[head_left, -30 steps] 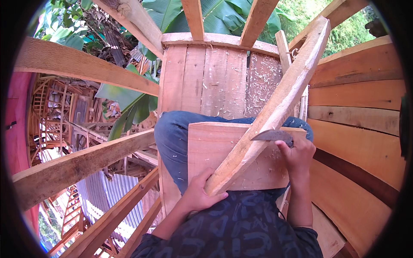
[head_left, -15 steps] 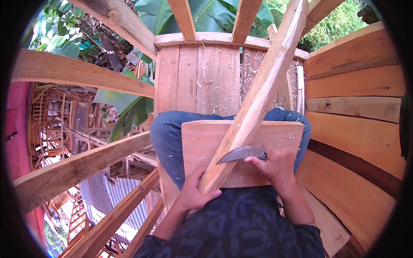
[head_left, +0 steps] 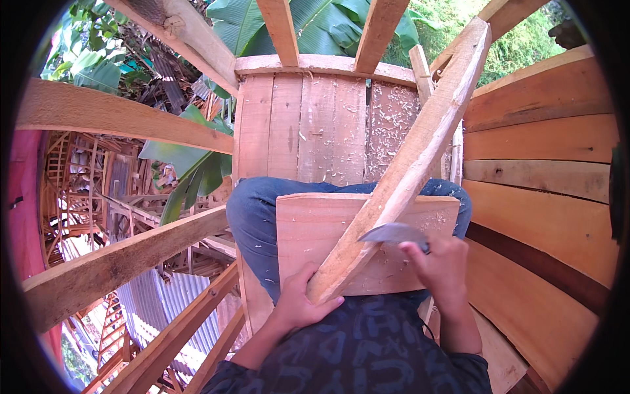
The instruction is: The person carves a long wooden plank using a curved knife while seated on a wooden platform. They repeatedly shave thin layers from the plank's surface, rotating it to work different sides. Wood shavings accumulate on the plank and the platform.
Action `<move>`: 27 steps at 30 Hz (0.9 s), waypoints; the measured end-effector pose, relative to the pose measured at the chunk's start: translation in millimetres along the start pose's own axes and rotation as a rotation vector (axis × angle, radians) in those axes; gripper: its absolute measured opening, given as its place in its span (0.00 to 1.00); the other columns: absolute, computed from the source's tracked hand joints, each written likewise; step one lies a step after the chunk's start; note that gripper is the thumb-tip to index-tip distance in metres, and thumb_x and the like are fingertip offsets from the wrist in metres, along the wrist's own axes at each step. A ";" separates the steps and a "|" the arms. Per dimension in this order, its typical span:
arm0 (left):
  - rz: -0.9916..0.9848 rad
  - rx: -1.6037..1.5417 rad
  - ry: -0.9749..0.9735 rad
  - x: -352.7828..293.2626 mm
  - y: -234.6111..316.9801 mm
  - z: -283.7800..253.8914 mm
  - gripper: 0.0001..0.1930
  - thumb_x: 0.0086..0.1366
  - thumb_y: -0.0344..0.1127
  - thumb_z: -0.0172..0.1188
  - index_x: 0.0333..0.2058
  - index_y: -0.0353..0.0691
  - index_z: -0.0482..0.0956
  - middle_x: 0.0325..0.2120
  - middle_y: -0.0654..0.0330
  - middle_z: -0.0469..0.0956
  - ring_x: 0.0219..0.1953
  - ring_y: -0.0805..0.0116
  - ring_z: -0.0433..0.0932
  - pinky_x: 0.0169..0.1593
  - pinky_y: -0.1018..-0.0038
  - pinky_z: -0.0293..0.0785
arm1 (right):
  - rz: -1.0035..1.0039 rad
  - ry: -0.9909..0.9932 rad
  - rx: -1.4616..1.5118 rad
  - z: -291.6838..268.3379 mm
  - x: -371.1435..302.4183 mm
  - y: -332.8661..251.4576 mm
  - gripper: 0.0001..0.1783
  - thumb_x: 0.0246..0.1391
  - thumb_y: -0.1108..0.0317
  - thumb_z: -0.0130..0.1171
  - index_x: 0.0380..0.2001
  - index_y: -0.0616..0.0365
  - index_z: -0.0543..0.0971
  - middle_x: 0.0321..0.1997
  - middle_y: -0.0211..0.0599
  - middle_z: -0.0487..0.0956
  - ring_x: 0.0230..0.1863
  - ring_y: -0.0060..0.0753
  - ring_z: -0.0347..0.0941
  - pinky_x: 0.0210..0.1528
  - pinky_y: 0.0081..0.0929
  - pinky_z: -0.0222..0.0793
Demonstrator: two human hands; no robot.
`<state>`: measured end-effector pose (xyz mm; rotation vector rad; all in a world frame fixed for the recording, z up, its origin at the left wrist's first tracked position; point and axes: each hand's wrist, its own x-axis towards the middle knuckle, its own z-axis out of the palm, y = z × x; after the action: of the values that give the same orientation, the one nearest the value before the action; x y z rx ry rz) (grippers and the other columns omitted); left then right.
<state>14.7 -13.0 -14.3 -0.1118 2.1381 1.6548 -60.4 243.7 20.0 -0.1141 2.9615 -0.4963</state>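
Observation:
A long squared wooden pole [head_left: 410, 164] slants from my lap up to the far right, with pale, freshly cut wood along its right edge. My left hand [head_left: 303, 302] is wrapped round its near end. In my right hand [head_left: 441, 262] is a knife with a short curved blade [head_left: 397, 232]; its handle is mostly hidden in my fist. The blade's tip lies at the pole's right edge, a little beyond my left hand. Beneath the pole, a flat wooden board [head_left: 305, 230] rests across my thighs.
Wood shavings lie scattered over the plank floor [head_left: 282, 131] beyond my knees. Wooden rails [head_left: 125, 262] run along the left, with corrugated metal sheets [head_left: 164, 302] below them. A plank wall [head_left: 531, 174] stands close on the right. Banana leaves [head_left: 308, 29] hang beyond the far edge.
My right hand and the knife have moved a little right and nearer to me. The pole's far end has shifted right and nearer. My left hand keeps its hold.

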 end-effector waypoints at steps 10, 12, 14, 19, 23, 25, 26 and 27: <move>-0.013 -0.008 0.071 5.2 7.1 2.7 0.25 0.46 0.37 0.73 0.41 0.32 0.74 0.32 0.49 0.79 0.35 0.61 0.81 0.40 0.70 0.75 | -0.035 0.107 -0.161 10.0 43.7 18.9 0.41 0.38 0.25 0.58 0.11 0.59 0.72 0.11 0.43 0.70 0.17 0.50 0.71 0.20 0.39 0.64; -0.006 0.017 0.070 3.0 4.5 4.4 0.26 0.47 0.38 0.73 0.41 0.32 0.74 0.32 0.49 0.78 0.35 0.59 0.81 0.40 0.69 0.75 | 0.008 0.145 -0.212 5.6 55.2 31.9 0.40 0.38 0.26 0.58 0.11 0.59 0.72 0.11 0.42 0.70 0.16 0.49 0.71 0.20 0.39 0.64; -0.003 0.040 0.066 1.1 2.4 3.3 0.26 0.47 0.39 0.73 0.41 0.32 0.74 0.31 0.49 0.78 0.35 0.57 0.81 0.39 0.68 0.74 | 0.056 0.117 -0.271 -1.8 61.1 39.1 0.40 0.39 0.26 0.58 0.11 0.59 0.71 0.11 0.44 0.70 0.18 0.50 0.71 0.21 0.41 0.64; -0.018 0.072 0.068 0.4 0.2 1.6 0.26 0.47 0.41 0.72 0.40 0.32 0.73 0.30 0.47 0.77 0.34 0.52 0.80 0.39 0.66 0.74 | 0.084 0.095 -0.138 -1.0 41.3 18.7 0.37 0.49 0.33 0.56 0.12 0.60 0.72 0.12 0.47 0.70 0.18 0.53 0.71 0.22 0.43 0.64; 0.045 0.118 0.077 0.3 -3.7 6.6 0.26 0.47 0.42 0.73 0.40 0.32 0.73 0.30 0.47 0.77 0.33 0.49 0.79 0.38 0.64 0.74 | -0.043 -0.036 -0.071 3.4 6.2 -5.3 0.32 0.54 0.40 0.56 0.13 0.61 0.73 0.13 0.50 0.72 0.20 0.54 0.73 0.22 0.44 0.66; 0.024 0.151 0.056 -0.2 0.8 5.8 0.26 0.46 0.42 0.73 0.40 0.32 0.73 0.30 0.47 0.77 0.33 0.47 0.79 0.37 0.63 0.74 | -0.086 -0.078 -0.121 3.8 6.4 -2.8 0.31 0.55 0.43 0.56 0.15 0.61 0.74 0.14 0.52 0.72 0.20 0.55 0.73 0.22 0.44 0.66; 0.030 0.157 0.071 -2.3 -0.4 6.1 0.26 0.47 0.42 0.73 0.40 0.32 0.73 0.31 0.47 0.77 0.33 0.47 0.79 0.37 0.62 0.74 | -0.039 -0.040 -0.111 3.5 15.6 6.3 0.31 0.56 0.44 0.56 0.15 0.62 0.74 0.15 0.53 0.72 0.21 0.56 0.73 0.23 0.45 0.66; 0.036 0.163 0.088 -4.4 -1.6 6.7 0.26 0.47 0.42 0.72 0.40 0.32 0.73 0.31 0.47 0.77 0.33 0.47 0.79 0.37 0.62 0.74 | 0.006 -0.002 -0.099 3.0 27.5 17.7 0.30 0.56 0.45 0.56 0.16 0.63 0.73 0.16 0.53 0.72 0.21 0.58 0.73 0.24 0.46 0.66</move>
<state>21.1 -8.0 -15.3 -0.0993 2.3439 1.5133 -88.0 256.8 8.0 -0.1155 2.9837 -0.3478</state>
